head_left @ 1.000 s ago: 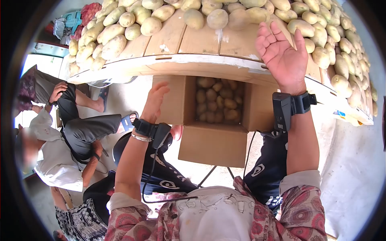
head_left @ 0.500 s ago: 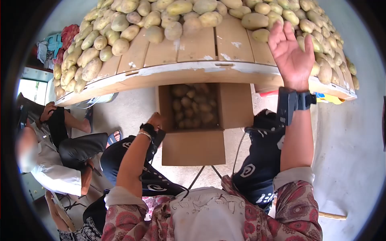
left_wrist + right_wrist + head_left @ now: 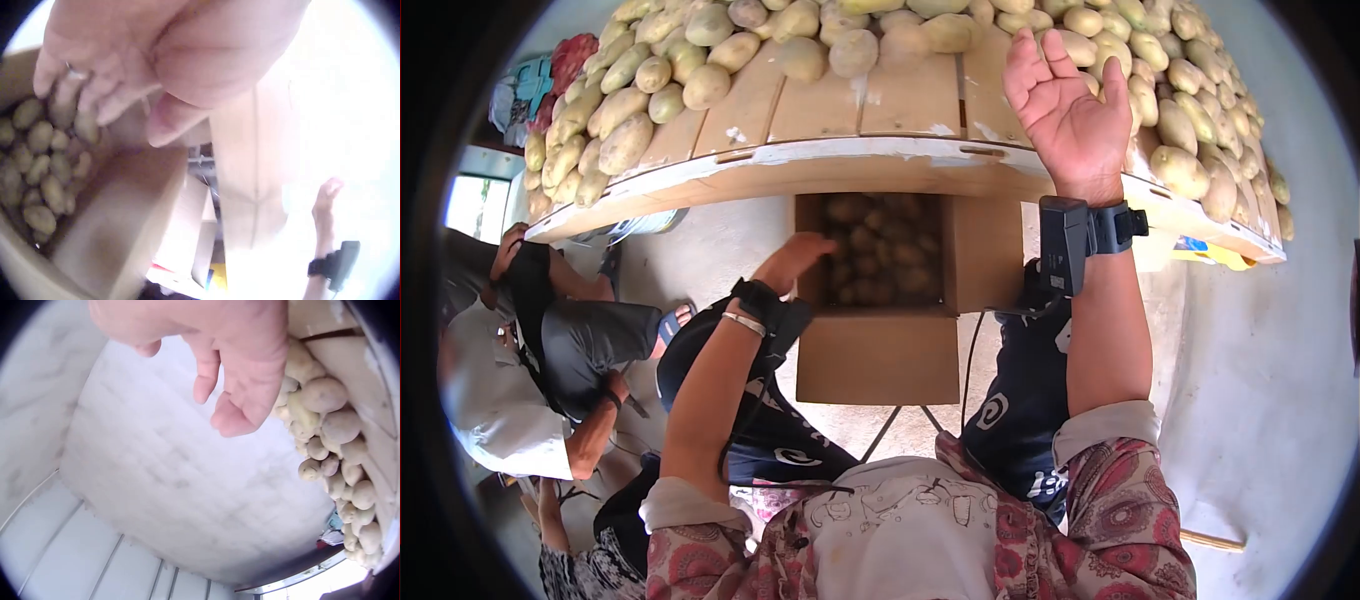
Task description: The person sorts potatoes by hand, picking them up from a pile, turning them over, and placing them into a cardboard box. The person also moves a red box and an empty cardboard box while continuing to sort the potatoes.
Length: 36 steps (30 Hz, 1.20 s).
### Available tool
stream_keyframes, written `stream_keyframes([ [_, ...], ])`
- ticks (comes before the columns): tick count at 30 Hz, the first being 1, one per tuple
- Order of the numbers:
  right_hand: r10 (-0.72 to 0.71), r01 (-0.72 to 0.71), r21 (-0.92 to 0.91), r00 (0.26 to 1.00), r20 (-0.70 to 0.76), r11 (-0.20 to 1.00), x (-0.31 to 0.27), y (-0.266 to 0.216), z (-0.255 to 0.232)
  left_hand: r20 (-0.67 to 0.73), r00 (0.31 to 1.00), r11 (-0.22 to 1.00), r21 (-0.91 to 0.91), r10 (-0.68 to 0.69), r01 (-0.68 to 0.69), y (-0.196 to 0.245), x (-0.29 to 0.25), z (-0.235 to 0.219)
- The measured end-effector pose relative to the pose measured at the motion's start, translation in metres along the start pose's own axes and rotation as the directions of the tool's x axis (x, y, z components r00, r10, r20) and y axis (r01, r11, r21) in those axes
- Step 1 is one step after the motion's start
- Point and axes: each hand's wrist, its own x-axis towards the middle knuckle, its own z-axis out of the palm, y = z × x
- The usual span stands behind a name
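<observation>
A cardboard box point(image 3: 878, 360) of potatoes point(image 3: 885, 245) stands under the table's front edge. My left hand point(image 3: 795, 262) reaches over the box's left side, its fingers loosely bent and holding nothing. In the left wrist view, a ring shows on that left hand point(image 3: 169, 56), and its fingertips overlap the potatoes point(image 3: 47, 169). My right hand point(image 3: 1075, 120) is raised palm up over the table's front edge, fingers spread and a little bent, nothing in it. Beside the right hand point(image 3: 231, 356), loose potatoes point(image 3: 340, 425) line the tabletop in the right wrist view.
A wooden slatted table point(image 3: 820, 105) with a white-painted front edge bears a large heap of potatoes point(image 3: 620, 100). Another person point(image 3: 510, 370) sits at the left. Pale wall point(image 3: 1250, 400) runs along the right. Cables hang from my wrist cameras.
My left hand has gone from beside the box to over its left side. The box's left flap, spread out earlier, no longer shows. My right hand stays raised, palm up.
</observation>
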Motion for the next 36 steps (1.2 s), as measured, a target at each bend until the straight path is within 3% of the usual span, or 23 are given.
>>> stream_keyframes([
  [1, -0.013, 0.013, -0.010, 1.000, -0.006, 1.000, 0.001, 0.002, -0.002, 0.082, 0.962, 0.849, -0.455, -0.261, 0.269, 0.042, -0.002, 0.015],
  [3, 0.000, 0.000, 0.002, 1.000, 0.020, 1.000, -0.001, -0.003, -0.009, 0.275, 0.961, 0.902, -0.419, 0.014, 0.107, 0.071, 0.002, 0.043],
  [4, 0.018, -0.019, 0.016, 0.997, 0.073, 1.000, 0.002, -0.005, -0.012, 0.254, 0.944, 0.962, -0.228, 0.210, -0.152, 0.074, 0.020, 0.069],
  [5, 0.024, -0.026, 0.019, 0.997, 0.077, 0.999, 0.002, -0.005, -0.014, 0.274, 0.879, 0.917, -0.020, 0.389, -0.399, 0.074, 0.039, 0.098],
  [6, -0.004, 0.004, 0.032, 1.000, 0.023, 0.999, -0.001, -0.006, -0.015, 0.271, 0.851, 0.816, 0.261, 0.450, -0.515, 0.083, 0.048, 0.127],
  [7, -0.032, 0.033, 0.035, 0.999, -0.029, 0.999, -0.003, -0.009, -0.014, 0.285, 0.811, 0.631, 0.516, 0.511, -0.579, 0.094, 0.053, 0.150],
  [8, -0.025, 0.025, 0.026, 0.999, -0.024, 0.999, -0.004, -0.011, -0.014, 0.275, 0.809, 0.630, 0.516, 0.519, -0.580, 0.107, 0.060, 0.162],
  [10, -0.043, 0.044, 0.013, 0.999, -0.027, 0.999, -0.007, -0.009, -0.018, 0.499, 0.826, 0.418, 0.713, 0.262, -0.563, 0.119, 0.066, 0.169],
  [11, -0.057, 0.058, 0.009, 0.997, -0.050, 0.998, -0.008, -0.008, -0.016, 0.492, 0.831, 0.418, 0.719, 0.258, -0.555, 0.109, 0.070, 0.171],
  [13, -0.047, 0.047, 0.017, 0.998, -0.043, 0.999, -0.009, -0.010, -0.015, 0.302, 0.735, 0.342, 0.735, 0.607, -0.585, 0.079, 0.087, 0.185],
  [16, -0.058, 0.059, 0.002, 0.998, -0.038, 0.998, -0.011, -0.016, -0.010, 0.298, 0.671, 0.262, 0.756, 0.679, -0.600, 0.073, 0.101, 0.193],
  [17, -0.077, 0.080, 0.049, 0.995, -0.066, 0.996, -0.011, -0.019, -0.009, 0.296, 0.664, 0.257, 0.756, 0.686, -0.602, 0.077, 0.107, 0.195],
  [19, -0.099, 0.107, 0.089, 0.991, -0.093, 0.990, -0.013, -0.022, -0.008, 0.390, 0.820, 0.366, 0.753, 0.419, -0.546, 0.080, 0.117, 0.199],
  [22, -0.066, 0.073, 0.079, 0.993, -0.097, 0.994, -0.015, -0.017, -0.005, 0.466, 0.828, 0.284, 0.786, 0.311, -0.549, 0.075, 0.129, 0.203],
  [25, -0.060, 0.076, 0.135, 0.991, -0.121, 0.988, -0.013, -0.009, -0.003, 0.275, 0.893, 0.475, 0.769, 0.357, -0.427, 0.050, 0.157, 0.232],
  [28, -0.091, 0.110, 0.106, 0.982, -0.168, 0.988, -0.011, -0.001, -0.002, 0.178, 0.949, 0.629, 0.714, 0.259, -0.306, 0.064, 0.164, 0.242],
  [32, -0.094, 0.126, 0.201, 0.982, -0.161, 0.972, 0.004, 0.011, -0.009, 0.166, 0.942, 0.742, 0.582, 0.292, -0.332, 0.084, 0.143, 0.220],
  [34, -0.039, 0.054, 0.206, 0.997, -0.074, 0.977, 0.011, 0.020, -0.007, 0.382, 0.852, 0.572, 0.631, 0.359, -0.524, 0.065, 0.153, 0.229],
  [36, -0.005, 0.020, 0.233, 0.998, -0.064, 0.972, 0.015, 0.026, -0.009, 0.411, 0.756, 0.618, 0.437, 0.509, -0.653, 0.058, 0.147, 0.210],
])
